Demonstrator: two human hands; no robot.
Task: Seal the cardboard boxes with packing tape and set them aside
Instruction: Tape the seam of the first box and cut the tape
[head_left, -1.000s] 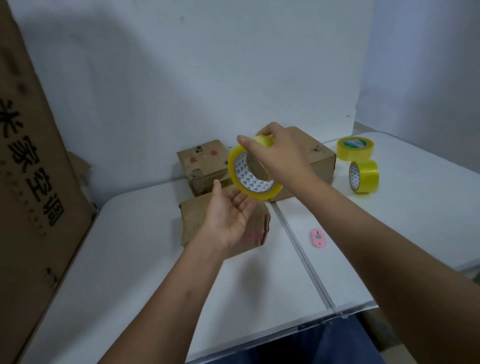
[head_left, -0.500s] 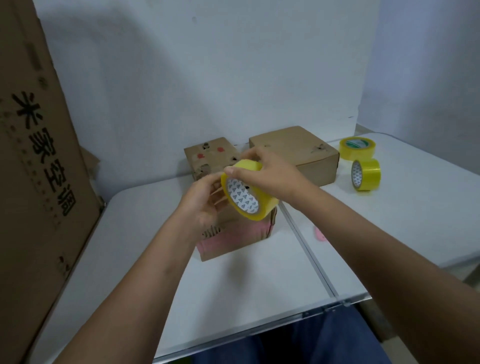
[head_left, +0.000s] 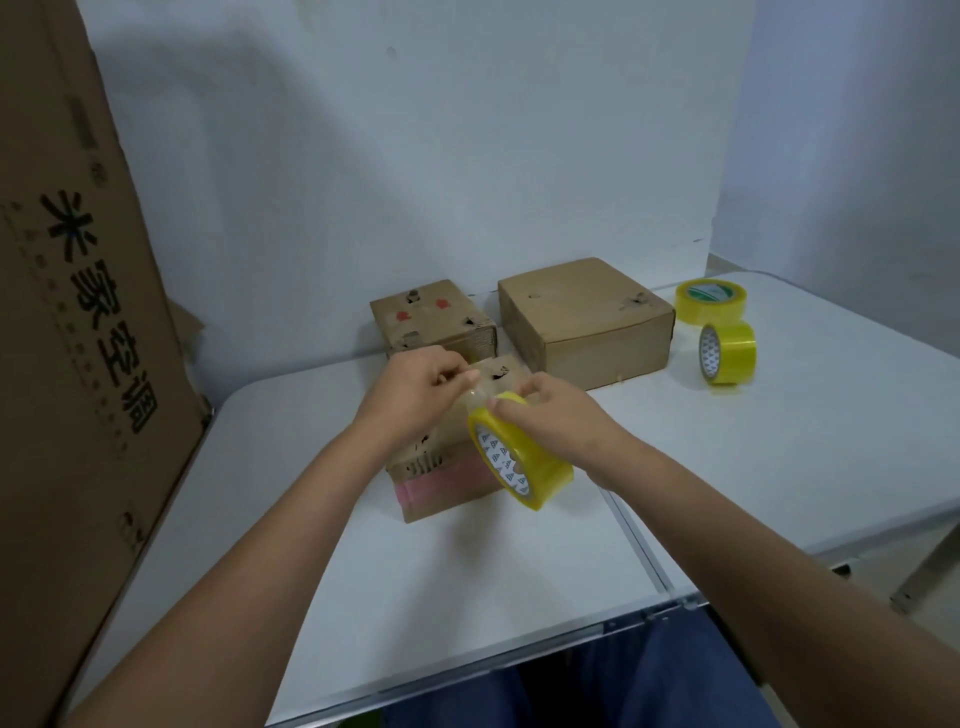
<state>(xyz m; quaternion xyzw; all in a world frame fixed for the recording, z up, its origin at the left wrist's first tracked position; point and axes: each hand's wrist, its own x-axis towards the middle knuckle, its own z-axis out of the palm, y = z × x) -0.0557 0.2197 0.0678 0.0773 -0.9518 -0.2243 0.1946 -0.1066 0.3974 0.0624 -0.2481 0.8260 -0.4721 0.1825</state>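
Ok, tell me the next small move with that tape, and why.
Probably press the pulled tape end down onto the near box. The left hand pinches the free end above the box top, the right hand holds the yellow tape roll beside it, and no strip looks stuck down yet.

Single head view, looking forward-down, close over white table (head_left: 467, 571), facing wall.
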